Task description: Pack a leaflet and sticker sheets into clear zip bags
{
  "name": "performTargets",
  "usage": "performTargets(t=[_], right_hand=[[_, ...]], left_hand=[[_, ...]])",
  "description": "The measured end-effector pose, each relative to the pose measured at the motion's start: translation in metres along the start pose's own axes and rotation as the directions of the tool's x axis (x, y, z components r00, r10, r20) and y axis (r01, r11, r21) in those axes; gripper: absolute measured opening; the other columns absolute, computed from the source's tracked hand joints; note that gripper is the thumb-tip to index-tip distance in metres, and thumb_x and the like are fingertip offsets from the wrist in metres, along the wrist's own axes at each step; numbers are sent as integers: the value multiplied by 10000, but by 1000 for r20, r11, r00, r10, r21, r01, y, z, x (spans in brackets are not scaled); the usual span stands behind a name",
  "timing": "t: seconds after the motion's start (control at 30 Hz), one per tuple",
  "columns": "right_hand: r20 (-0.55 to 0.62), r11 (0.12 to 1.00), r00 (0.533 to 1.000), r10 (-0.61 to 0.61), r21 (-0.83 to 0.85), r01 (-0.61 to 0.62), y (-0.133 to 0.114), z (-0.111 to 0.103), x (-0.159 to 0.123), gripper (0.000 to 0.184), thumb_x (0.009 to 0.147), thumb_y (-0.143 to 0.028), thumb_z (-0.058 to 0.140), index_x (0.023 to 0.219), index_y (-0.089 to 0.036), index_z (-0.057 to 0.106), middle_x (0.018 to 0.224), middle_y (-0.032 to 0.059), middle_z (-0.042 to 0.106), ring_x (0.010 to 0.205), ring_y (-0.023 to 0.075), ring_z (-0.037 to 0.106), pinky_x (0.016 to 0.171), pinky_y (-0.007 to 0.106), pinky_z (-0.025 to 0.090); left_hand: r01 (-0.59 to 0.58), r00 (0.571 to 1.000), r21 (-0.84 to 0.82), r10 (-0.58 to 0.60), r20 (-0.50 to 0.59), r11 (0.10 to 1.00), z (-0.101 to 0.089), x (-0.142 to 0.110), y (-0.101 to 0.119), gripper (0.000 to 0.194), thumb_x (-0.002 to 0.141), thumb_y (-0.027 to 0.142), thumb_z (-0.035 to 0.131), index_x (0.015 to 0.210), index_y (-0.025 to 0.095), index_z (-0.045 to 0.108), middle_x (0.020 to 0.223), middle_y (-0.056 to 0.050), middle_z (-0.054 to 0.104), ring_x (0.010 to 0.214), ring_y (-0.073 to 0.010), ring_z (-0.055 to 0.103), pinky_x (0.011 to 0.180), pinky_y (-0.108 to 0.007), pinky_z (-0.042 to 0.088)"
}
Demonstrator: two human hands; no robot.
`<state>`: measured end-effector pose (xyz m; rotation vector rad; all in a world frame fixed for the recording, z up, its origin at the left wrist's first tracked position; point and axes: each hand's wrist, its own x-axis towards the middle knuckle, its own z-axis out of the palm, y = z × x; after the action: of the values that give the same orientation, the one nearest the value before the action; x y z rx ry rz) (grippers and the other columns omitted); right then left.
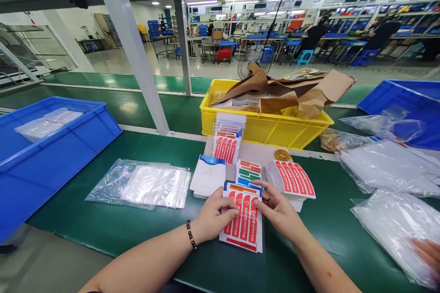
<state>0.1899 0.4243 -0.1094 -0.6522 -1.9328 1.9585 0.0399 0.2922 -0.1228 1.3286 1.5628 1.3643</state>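
Note:
Between my two hands is a small stack of red-and-white label sheets (241,226), printed "Max Level" and "Min Level". My left hand (217,215) pinches its left edge, thumb on top. At its right edge my right hand (277,208) has thumb and fingers closed on the same stack. Just beyond lie a white booklet with a blue top (208,175), a sheet of orange, green and blue labels (248,171), and a curved pile of red label sheets (294,177). Clear packs of red label sheets (227,144) lean against the yellow bin.
The yellow bin (264,128) holds torn brown paper. Clear plastic bags (154,185) lie at left beside a blue bin (68,139). More bags (395,229) lie at right, touched by another person's hand (428,254). A tape roll (282,155) and a white post (132,46) stand beyond.

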Motion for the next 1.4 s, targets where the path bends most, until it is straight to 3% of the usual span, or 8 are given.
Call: performTargets(t=[0.17,0.33,0.5,0.63,0.8,1.03,1.27,1.4], right_hand=[[190,922,979,-74,-360,140,-7,1,-1,188,781,-356,536,780,-204,646,887,46,559,854,175,524,790,310,410],[326,890,944,-45,-417,186,-10,5,-2,179,759,-350,569,814,-208,663,818,29,545,796,156,518,750,293,406],[255,910,967,3,-401,103,-5,2,-2,204,799,-331,510,836,-200,661,786,35,599,735,154,535,693,280,408],[133,931,990,40,-364,11,-2,-3,-2,288,768,-341,551,1034,-232,572,852,19,574,776,158,518,704,280,405],[105,949,991,79,-312,-43,1,-3,-2,333,747,-369,574,1038,-210,543,664,-30,470,640,117,463,613,246,390],[118,961,987,113,-266,-78,1,0,-2,276,727,-388,586,883,-160,585,852,39,587,779,168,537,689,278,431],[96,961,995,-24,-273,50,1,7,2,215,773,-370,532,720,-161,545,747,19,534,704,136,490,660,271,410],[89,965,996,-21,-257,43,2,11,3,213,774,-354,531,685,-161,518,691,2,505,652,121,458,622,257,394]], left_hand=[[-4,998,-20,2,-67,1000,-2,-1,3,110,754,211,543,733,151,633,932,-51,485,859,-144,501,754,-247,402],[23,997,-69,-28,-69,997,-1,-1,1,128,755,235,544,723,151,634,936,-54,490,840,-141,504,731,-246,401],[201,978,-263,-207,5,944,-1,2,0,307,695,281,615,971,164,549,826,-27,547,725,-121,518,672,-242,404],[325,945,-309,-317,77,894,-2,4,-1,229,695,342,601,749,129,537,706,-26,566,652,-125,521,611,-237,395],[270,961,-259,-276,14,927,-2,3,-6,213,716,334,574,678,130,529,628,0,527,592,-98,468,574,-216,365],[227,972,-271,-233,10,936,-1,2,-5,212,731,342,558,707,132,540,654,-1,526,611,-100,469,595,-217,374],[167,984,-164,-174,-30,972,-1,2,0,200,733,328,552,679,136,561,669,-12,545,641,-116,492,624,-224,383],[144,988,-111,-149,-39,983,0,1,-2,180,740,303,546,681,136,575,675,-14,554,645,-114,495,627,-220,385]])
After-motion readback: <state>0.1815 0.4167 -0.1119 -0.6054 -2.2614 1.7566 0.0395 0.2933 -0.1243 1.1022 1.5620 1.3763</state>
